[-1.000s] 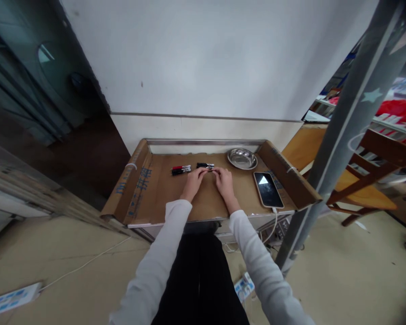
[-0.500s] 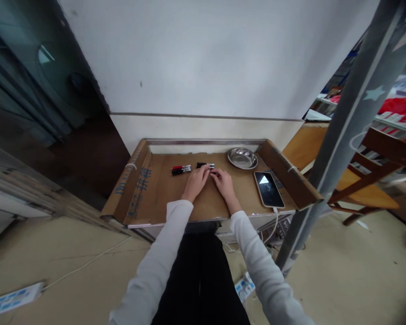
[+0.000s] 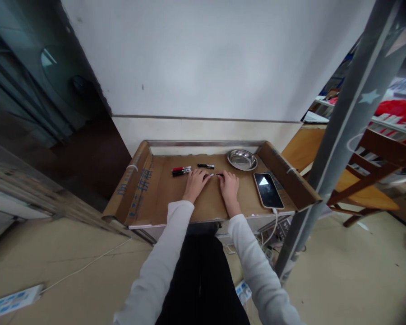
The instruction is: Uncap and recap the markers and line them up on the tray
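My left hand (image 3: 195, 183) is closed around a marker (image 3: 208, 176), most of which the fingers hide; its pale end points right. Just across a small gap, my right hand (image 3: 229, 183) pinches a small dark marker cap (image 3: 219, 174). Both hands are low over the cardboard. Behind my left hand lies a black marker (image 3: 205, 166) on its side. To the left, a red marker (image 3: 182, 169) lies against another black marker (image 3: 182, 172).
A shiny metal bowl (image 3: 242, 160) stands at the back right of the cardboard-lined table (image 3: 165, 198). In front of it lies a phone (image 3: 269, 190) with a white cable (image 3: 274, 225). Cardboard flaps border both sides. A grey post (image 3: 338, 140) and wooden chair (image 3: 375, 180) are at right.
My hands were together over the marker and have drawn apart, the right one moving right with the cap. The black marker behind them is now uncovered.
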